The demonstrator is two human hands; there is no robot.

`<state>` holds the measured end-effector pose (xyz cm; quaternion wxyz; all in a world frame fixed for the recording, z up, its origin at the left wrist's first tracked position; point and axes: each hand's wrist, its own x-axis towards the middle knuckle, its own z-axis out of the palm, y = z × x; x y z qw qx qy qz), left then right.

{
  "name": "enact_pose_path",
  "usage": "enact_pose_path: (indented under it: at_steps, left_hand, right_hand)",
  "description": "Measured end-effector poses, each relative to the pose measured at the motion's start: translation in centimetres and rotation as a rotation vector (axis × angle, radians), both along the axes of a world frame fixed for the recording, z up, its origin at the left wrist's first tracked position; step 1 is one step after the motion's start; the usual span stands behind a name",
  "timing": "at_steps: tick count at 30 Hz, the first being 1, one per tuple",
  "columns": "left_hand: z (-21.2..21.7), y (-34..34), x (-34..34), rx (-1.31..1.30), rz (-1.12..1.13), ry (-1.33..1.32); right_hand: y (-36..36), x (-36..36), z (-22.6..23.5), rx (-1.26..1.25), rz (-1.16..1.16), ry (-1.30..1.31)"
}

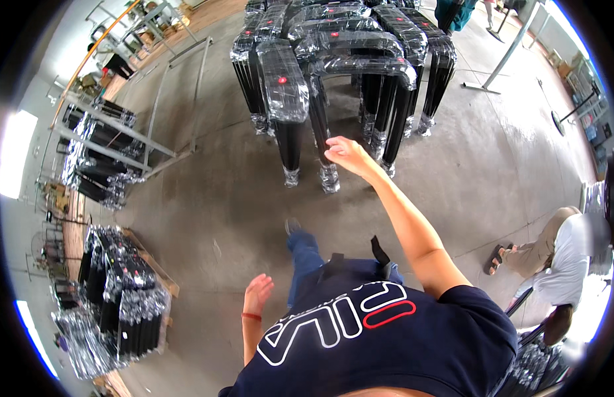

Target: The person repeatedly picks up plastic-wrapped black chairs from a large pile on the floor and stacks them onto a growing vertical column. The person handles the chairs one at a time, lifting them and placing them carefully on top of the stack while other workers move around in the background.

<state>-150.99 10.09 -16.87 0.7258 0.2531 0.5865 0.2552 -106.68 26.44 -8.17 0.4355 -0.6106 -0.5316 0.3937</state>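
Ahead of me stands a group of black U-shaped frames (353, 43), their tops and feet wrapped in clear film, with small red dots on top. My right hand (347, 156) is stretched out toward them, fingers loosely extended and holding nothing. In the picture it overlaps the lower leg of the nearest narrow frame (318, 109); whether it touches cannot be told. Left of that leg is a wrapped frame (284, 86) seen end-on. By my left side hangs my left hand (259, 293), with fingers apart, nothing in it and a red band at the wrist.
A pallet (167, 281) with wrapped black parts (122, 291) stands at left. Farther up are a metal rack (115, 155) and more wrapped parts (98, 155). A person in a white top (565, 264) bends over at right. A metal stand (482, 87) rests on the concrete floor (214, 192).
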Motion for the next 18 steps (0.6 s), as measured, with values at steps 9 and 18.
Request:
enact_pose_path:
  at_steps: [9,18]
  left_hand:
    - [-0.4,38.4,4.9,0.304,-0.343,0.082]
    - [3.0,62.3,26.4,0.211,-0.476,-0.047]
  right_hand:
    - [19.3,-1.0,-2.0,0.016,-0.389,0.001]
    - [36.7,0.2,-6.7,0.047,-0.566,-0.396]
